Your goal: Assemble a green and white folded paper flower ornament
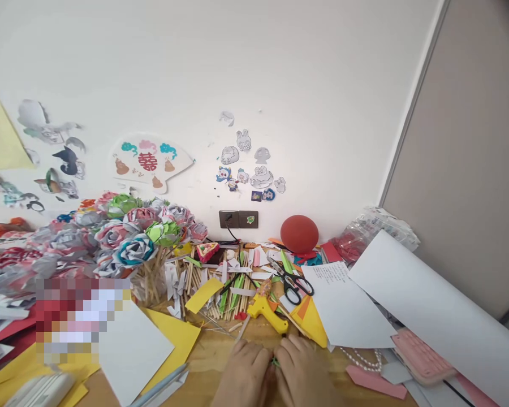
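My left hand (244, 370) and my right hand (302, 370) meet low in the middle, just above the wooden table. Their fingers are curled and pressed close together. Between the fingertips shows a small green piece (275, 362); most of it is hidden, and its kind does not show. Just beyond my hands lies a yellow hot glue gun (269, 315), with black-handled scissors (292, 285) behind it. A thin pale strip (242, 329) lies by the left fingertips.
Paper flowers (136, 249) crowd the left side. Wooden sticks (214, 308) and paper scraps cover the back. White sheets (352, 308), a pink keypad-like device (422, 356) and pearl beads (367, 362) lie right. A red balloon (299, 234) sits by the wall; yellow paper (182, 333) lies left.
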Available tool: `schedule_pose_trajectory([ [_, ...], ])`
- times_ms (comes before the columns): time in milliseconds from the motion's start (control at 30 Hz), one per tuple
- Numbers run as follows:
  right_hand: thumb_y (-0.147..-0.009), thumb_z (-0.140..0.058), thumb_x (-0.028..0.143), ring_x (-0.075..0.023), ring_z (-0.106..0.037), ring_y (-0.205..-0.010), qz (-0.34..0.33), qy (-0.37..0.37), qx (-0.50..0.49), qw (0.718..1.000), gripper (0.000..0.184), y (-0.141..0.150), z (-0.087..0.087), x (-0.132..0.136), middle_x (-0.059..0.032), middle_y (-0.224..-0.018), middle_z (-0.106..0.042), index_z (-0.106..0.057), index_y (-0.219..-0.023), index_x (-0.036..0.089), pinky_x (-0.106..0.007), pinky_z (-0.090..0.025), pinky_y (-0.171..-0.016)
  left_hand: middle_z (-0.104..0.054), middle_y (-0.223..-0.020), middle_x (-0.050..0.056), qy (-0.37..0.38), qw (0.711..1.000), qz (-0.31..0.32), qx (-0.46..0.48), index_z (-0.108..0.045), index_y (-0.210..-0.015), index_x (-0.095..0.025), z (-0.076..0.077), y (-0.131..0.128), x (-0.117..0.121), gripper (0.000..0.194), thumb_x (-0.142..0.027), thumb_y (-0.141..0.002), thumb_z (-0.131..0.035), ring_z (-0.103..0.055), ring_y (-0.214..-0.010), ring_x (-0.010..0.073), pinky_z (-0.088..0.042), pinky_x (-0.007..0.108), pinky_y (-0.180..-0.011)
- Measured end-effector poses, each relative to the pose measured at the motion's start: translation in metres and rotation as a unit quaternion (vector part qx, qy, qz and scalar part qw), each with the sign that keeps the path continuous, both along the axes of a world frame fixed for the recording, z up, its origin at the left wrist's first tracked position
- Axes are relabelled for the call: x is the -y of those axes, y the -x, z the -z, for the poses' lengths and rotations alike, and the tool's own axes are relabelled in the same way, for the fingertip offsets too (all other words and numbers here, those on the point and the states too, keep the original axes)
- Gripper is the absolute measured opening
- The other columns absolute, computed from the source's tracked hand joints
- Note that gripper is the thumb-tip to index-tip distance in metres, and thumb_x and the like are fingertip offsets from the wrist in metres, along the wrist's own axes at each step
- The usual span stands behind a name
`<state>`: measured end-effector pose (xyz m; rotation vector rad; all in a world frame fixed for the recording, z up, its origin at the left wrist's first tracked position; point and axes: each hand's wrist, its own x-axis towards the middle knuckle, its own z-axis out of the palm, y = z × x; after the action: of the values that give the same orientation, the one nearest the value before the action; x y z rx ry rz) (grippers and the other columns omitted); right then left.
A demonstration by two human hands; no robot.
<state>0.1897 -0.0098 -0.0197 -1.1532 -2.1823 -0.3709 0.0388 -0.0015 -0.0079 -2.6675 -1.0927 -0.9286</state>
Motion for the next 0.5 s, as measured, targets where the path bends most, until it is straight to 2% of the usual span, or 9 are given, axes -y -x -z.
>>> schedule_pose_trajectory([
  [67,-0.074,-0.046,0.011,-0.0191,-0.048,-0.064,0.006,0.008,0.003,1.0,0.009,-0.008,0.001,-0.001,-0.0023,-0.07,-0.054,-0.049,-0.071,0.019,-0.031,-0.034,-0.058,-0.059,-0.064,0.003,0.021,1.0,0.008,0.02,-0.047,-0.069,-0.019,-0.001,-0.008,-0.003,0.018,-0.006,-0.076,-0.038,-0.054,-0.058,0.0174,-0.038,0.027,-0.057],
  [167,-0.078,-0.048,0.015,-0.0184,-0.047,-0.062,0.001,-0.021,0.012,1.0,0.01,-0.014,0.004,-0.008,-0.0015,-0.067,-0.054,-0.049,-0.069,0.019,-0.03,-0.033,-0.057,-0.058,-0.063,0.003,-0.016,0.999,0.033,0.037,-0.047,-0.07,-0.019,-0.001,-0.011,-0.007,0.018,-0.007,-0.078,-0.036,-0.052,-0.057,0.017,-0.036,0.027,-0.056],
  [300,-0.085,-0.039,0.013,-0.0162,-0.044,-0.053,-0.03,-0.093,0.021,0.995,0.027,-0.015,0.009,-0.016,-0.0003,-0.055,-0.05,-0.045,-0.06,0.019,-0.028,-0.028,-0.051,-0.054,-0.055,0.001,-0.072,0.996,0.053,0.022,-0.046,-0.066,-0.019,0.009,-0.007,-0.011,0.019,-0.01,-0.079,-0.036,-0.047,-0.051,0.0151,-0.032,0.026,-0.053],
  [500,-0.092,-0.024,0.015,-0.014,-0.041,-0.047,-0.082,-0.119,0.022,0.989,0.043,-0.019,0.015,-0.021,0.0,-0.049,-0.048,-0.043,-0.054,0.019,-0.028,-0.026,-0.047,-0.051,-0.05,0.0,-0.106,0.991,0.08,0.02,-0.045,-0.06,-0.019,0.025,-0.006,-0.02,0.032,-0.016,-0.088,-0.029,-0.044,-0.047,0.0123,-0.03,0.025,-0.052],
])
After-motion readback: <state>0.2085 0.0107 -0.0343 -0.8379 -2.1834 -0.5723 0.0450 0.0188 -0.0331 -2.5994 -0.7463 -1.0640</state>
